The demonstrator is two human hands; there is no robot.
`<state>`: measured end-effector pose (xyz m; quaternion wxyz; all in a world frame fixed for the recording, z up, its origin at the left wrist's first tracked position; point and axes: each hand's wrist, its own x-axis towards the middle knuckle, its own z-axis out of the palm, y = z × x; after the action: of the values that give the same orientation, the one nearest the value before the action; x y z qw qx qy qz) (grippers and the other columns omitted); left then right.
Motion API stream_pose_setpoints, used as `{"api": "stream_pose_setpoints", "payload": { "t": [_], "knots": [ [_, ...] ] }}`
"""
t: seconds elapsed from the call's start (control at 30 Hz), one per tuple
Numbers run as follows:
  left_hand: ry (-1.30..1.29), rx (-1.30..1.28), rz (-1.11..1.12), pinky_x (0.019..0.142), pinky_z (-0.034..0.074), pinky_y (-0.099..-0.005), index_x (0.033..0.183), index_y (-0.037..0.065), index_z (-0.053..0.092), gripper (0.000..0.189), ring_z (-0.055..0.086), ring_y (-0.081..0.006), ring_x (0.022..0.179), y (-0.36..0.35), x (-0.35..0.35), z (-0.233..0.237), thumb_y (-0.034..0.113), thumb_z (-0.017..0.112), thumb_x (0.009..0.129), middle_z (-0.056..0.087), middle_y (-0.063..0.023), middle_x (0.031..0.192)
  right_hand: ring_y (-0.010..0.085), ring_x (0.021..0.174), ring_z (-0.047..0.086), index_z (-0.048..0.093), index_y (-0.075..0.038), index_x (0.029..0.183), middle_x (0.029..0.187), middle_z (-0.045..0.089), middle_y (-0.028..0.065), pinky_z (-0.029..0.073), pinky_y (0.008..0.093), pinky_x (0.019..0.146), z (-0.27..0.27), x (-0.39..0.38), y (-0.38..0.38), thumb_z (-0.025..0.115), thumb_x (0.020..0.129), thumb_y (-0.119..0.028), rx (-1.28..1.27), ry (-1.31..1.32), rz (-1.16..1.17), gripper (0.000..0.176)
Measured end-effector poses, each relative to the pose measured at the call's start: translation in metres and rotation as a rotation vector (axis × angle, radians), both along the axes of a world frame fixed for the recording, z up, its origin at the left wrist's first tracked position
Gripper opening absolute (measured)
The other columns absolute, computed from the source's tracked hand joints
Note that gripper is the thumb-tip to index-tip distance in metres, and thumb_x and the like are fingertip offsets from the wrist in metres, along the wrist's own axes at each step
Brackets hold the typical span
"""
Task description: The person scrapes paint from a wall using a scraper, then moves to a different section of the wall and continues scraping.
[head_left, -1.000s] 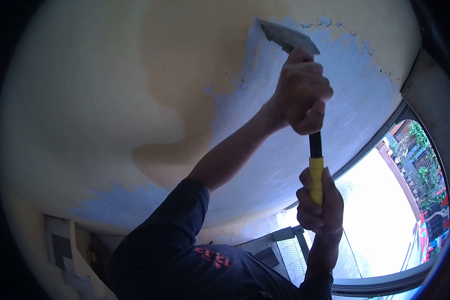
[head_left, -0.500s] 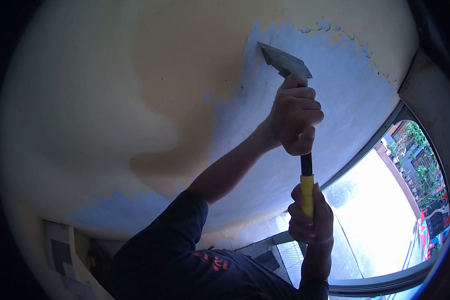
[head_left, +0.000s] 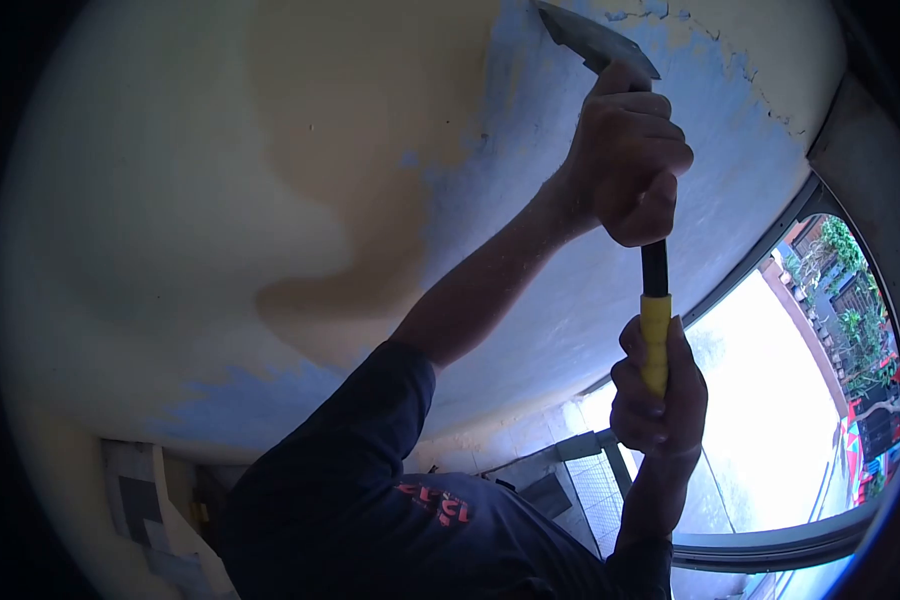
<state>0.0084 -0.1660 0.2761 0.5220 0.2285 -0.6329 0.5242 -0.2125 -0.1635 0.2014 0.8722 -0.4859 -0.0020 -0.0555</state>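
Observation:
I hold a hatchet (head_left: 600, 42) with both hands, its grey head up near the top edge of the view. My left hand (head_left: 638, 155) is wrapped around the shaft just under the head. Lower down, my right hand (head_left: 660, 395) is closed on the yellow grip (head_left: 655, 330), and a stretch of black shaft (head_left: 654, 268) shows between the two hands. The blade's edge overlaps the wall (head_left: 200, 200) near the left border of a bluish bare patch (head_left: 570, 210). Beside that patch, a tan damp-looking area (head_left: 360, 90) spreads leftward.
Cracked, peeling paint (head_left: 715, 35) runs along the patch's upper right. A large framed opening (head_left: 760, 400) at the right shows a bright ground outside and plants (head_left: 845, 290). Below left, a pale ledge (head_left: 175, 500) juts out. A mesh panel (head_left: 592, 485) stands behind my body.
The hatchet and both my hands have moved up and to the right, both hands still gripping it. The whole view has shifted slightly.

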Motion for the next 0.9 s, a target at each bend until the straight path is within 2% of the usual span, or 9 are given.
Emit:
{"api": "stream_pose_setpoints", "payload": {
  "t": [0.07,0.2,0.27,0.4,0.43,0.47,0.53,0.7,0.9],
  "knots": [
    [0.008,0.053,-0.009,0.06,0.029,-0.0356,0.044,0.02,0.034,0.048,0.028,-0.0154,0.038,0.008,-0.006,-0.012,0.043,0.029,0.085,0.03,0.003,0.038,0.0031,0.028,0.029,0.041,-0.007,0.091,0.047,0.032,-0.0036,0.025,0.0175,0.024,-0.001,-0.009,0.007,0.026,0.099,-0.051,0.025,0.051,-0.017,0.047],
    [0.124,0.082,0.031,0.062,0.03,-0.0309,0.044,0.019,0.031,0.059,0.025,-0.017,0.038,0.011,-0.013,-0.025,0.045,0.015,0.094,0.027,0.0032,0.039,0.0032,0.028,0.029,0.041,-0.007,0.092,0.047,0.031,-0.0041,0.025,0.0179,0.025,-0.01,-0.01,0.006,0.028,0.099,-0.051,0.07,0.075,0.018,0.047],
    [0.033,0.09,0.028,0.062,0.028,-0.0354,0.045,0.021,0.035,0.045,0.026,-0.0168,0.038,0.006,-0.001,-0.009,0.042,0.031,0.084,0.031,0.0029,0.037,0.0031,0.028,0.029,0.042,-0.008,0.091,0.047,0.031,-0.0044,0.025,0.0177,0.025,-0.003,-0.001,0.002,0.026,0.098,-0.052,0.014,0.055,-0.007,0.047],
    [0.023,0.099,0.021,0.062,0.028,-0.0358,0.045,0.021,0.036,0.044,0.027,-0.0168,0.038,0.009,-0.004,0.0,0.041,0.032,0.084,0.031,0.0029,0.037,0.0028,0.028,0.028,0.041,-0.009,0.092,0.047,0.031,-0.0044,0.024,0.0176,0.024,0.003,-0.003,0.004,0.025,0.099,-0.052,0.046,0.028,0.017,0.046],
    [0.044,0.08,0.031,0.061,0.03,-0.0335,0.044,0.02,0.032,0.058,0.025,-0.0168,0.037,0.008,-0.008,-0.01,0.047,0.016,0.094,0.028,0.0034,0.039,0.0029,0.027,0.028,0.041,-0.009,0.092,0.047,0.031,-0.0044,0.024,0.0176,0.024,-0.002,-0.006,0.008,0.025,0.099,-0.052,0.062,0.024,0.018,0.046],
    [0.039,0.073,0.034,0.061,0.03,-0.0335,0.044,0.02,0.032,0.058,0.025,-0.0168,0.037,0.007,-0.008,-0.014,0.047,0.016,0.094,0.028,0.0034,0.039,0.0029,0.027,0.028,0.04,-0.009,0.092,0.047,0.031,-0.0044,0.024,0.0176,0.024,-0.008,-0.008,0.009,0.025,0.099,-0.052,0.074,0.018,0.021,0.046],
    [0.045,0.144,0.01,0.061,0.029,-0.0368,0.044,0.02,0.037,0.042,0.028,-0.0175,0.038,0.008,-0.006,-0.018,0.039,0.033,0.081,0.032,0.0029,0.037,0.0047,0.028,0.033,0.039,-0.01,0.095,0.048,0.036,-0.0036,0.031,0.0187,0.024,-0.011,-0.002,0.005,0.018,0.101,-0.045,0.156,-0.049,0.119,0.042],
    [-0.046,0.042,-0.01,0.059,0.029,-0.036,0.045,0.022,0.034,0.039,0.028,-0.0157,0.038,-0.002,0.001,0.013,0.038,0.035,0.08,0.031,0.0028,0.038,0.0038,0.027,0.029,0.04,-0.01,0.092,0.047,0.033,-0.0042,0.026,0.0182,0.024,0.003,-0.004,0.007,0.025,0.099,-0.049,0.081,0.01,0.01,0.043],
    [0.082,0.103,-0.013,0.06,0.028,-0.0352,0.045,0.02,0.033,0.045,0.025,-0.0172,0.039,0.016,-0.015,-0.055,0.042,0.029,0.085,0.029,0.0031,0.038,0.0043,0.029,0.026,0.042,-0.009,0.092,0.047,0.031,-0.0032,0.022,0.0196,0.025,-0.039,-0.018,0.015,0.028,0.098,-0.052,0.051,0.135,-0.01,0.045]
  ]
}}
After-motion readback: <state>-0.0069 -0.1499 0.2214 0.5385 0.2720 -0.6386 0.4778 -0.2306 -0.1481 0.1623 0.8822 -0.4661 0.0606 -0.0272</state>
